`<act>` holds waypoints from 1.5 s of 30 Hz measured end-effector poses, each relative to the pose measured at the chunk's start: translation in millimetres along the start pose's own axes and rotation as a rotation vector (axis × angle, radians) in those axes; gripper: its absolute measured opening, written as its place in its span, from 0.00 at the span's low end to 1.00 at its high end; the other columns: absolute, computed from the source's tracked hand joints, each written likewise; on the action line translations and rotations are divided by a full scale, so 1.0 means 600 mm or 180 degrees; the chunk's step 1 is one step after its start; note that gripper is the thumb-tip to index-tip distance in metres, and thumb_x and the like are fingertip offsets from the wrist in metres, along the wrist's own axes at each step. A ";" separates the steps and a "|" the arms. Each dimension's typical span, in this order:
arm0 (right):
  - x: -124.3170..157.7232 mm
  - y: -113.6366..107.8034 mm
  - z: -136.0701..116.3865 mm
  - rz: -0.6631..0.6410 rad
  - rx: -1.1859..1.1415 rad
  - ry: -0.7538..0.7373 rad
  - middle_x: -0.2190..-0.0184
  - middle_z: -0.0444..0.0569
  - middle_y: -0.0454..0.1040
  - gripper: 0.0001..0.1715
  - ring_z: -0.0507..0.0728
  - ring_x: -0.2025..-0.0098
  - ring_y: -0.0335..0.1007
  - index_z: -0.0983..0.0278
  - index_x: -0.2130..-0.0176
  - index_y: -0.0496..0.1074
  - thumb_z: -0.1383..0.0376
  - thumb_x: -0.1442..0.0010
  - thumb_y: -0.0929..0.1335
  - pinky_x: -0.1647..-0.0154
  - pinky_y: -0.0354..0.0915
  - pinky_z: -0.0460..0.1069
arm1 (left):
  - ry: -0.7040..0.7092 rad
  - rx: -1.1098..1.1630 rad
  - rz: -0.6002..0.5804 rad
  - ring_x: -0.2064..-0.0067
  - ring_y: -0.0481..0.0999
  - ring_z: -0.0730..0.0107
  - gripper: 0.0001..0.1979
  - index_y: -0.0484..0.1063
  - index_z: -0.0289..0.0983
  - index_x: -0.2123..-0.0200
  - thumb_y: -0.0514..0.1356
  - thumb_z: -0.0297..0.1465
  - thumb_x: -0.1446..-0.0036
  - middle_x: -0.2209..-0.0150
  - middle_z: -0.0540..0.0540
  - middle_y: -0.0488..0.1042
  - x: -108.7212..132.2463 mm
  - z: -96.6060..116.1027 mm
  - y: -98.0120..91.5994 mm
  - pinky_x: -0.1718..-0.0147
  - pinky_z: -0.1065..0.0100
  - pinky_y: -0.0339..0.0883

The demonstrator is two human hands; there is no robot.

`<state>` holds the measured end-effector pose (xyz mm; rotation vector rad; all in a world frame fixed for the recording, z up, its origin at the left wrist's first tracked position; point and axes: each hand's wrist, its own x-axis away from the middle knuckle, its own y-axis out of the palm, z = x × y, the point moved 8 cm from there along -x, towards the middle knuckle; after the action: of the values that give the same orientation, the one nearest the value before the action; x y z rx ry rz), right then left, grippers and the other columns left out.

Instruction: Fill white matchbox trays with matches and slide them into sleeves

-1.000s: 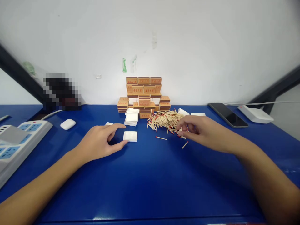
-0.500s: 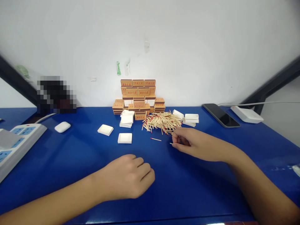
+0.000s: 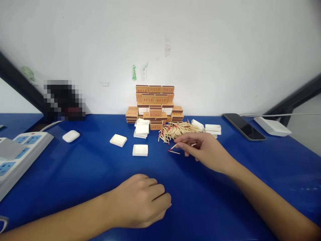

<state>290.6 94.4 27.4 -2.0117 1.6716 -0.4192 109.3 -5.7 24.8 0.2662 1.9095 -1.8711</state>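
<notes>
My right hand [image 3: 200, 149] reaches over the blue table [image 3: 75, 167] and pinches a matchstick [image 3: 173, 147] between finger and thumb, just in front of a loose pile of matchsticks [image 3: 179, 130]. Another single match [image 3: 174, 152] lies on the table right below it. My left hand [image 3: 141, 201] rests near the front of the table with its fingers curled in; nothing shows in it. Two white matchbox trays [image 3: 140, 150] [image 3: 118, 140] lie apart to the left of the pile. A stack of orange matchbox sleeves [image 3: 154, 102] stands against the wall.
More white trays are stacked by the sleeves [image 3: 141, 129] and to the right of the pile [image 3: 212, 128]. A power strip [image 3: 17, 155] and a white earbud case [image 3: 71, 136] sit at left. A black phone [image 3: 243, 126] and a white box [image 3: 272, 126] lie at right.
My left hand let go of the white tray and drew back to the front of the table, curling shut. My right hand moved left off the pile with a match pinched.
</notes>
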 end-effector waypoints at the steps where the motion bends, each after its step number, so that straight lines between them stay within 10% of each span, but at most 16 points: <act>1: -0.001 0.001 0.007 0.0005 -0.0084 0.0067 0.70 0.47 0.79 0.15 0.53 0.75 0.70 0.61 0.58 0.80 0.53 0.35 0.72 0.75 0.65 0.49 | -0.0013 0.0030 -0.0020 0.76 0.67 0.69 0.05 0.75 0.36 0.61 0.59 0.29 0.32 0.74 0.51 0.71 0.002 -0.002 0.000 0.79 0.61 0.57; 12: 0.002 -0.002 0.029 0.0484 0.0688 -0.0118 0.71 0.45 0.73 0.11 0.54 0.72 0.61 0.60 0.64 0.81 0.56 0.35 0.72 0.71 0.59 0.50 | -0.0078 0.0122 -0.0192 0.75 0.67 0.66 0.06 0.75 0.36 0.58 0.58 0.28 0.31 0.72 0.51 0.70 0.006 -0.007 0.006 0.78 0.60 0.60; 29: 0.013 0.053 -0.008 -0.0037 0.1291 -0.0726 0.66 0.46 0.71 0.08 0.54 0.69 0.65 0.61 0.63 0.75 0.61 0.30 0.70 0.67 0.61 0.49 | -0.0125 0.0158 -0.0245 0.74 0.68 0.66 0.06 0.74 0.36 0.56 0.57 0.30 0.30 0.71 0.52 0.72 0.013 -0.013 0.009 0.76 0.60 0.58; 45: -0.072 0.069 -0.046 0.0634 0.2496 -0.0464 0.68 0.49 0.77 0.14 0.56 0.68 0.69 0.62 0.73 0.69 0.65 0.35 0.71 0.68 0.56 0.51 | -0.0073 0.0032 -0.0306 0.74 0.68 0.65 0.06 0.74 0.37 0.55 0.59 0.31 0.31 0.70 0.52 0.72 0.021 -0.003 0.000 0.77 0.60 0.59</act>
<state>233.2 126.2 31.1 -1.2571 1.3104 -0.7019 98.1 -6.1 19.3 0.1580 1.9293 -1.9372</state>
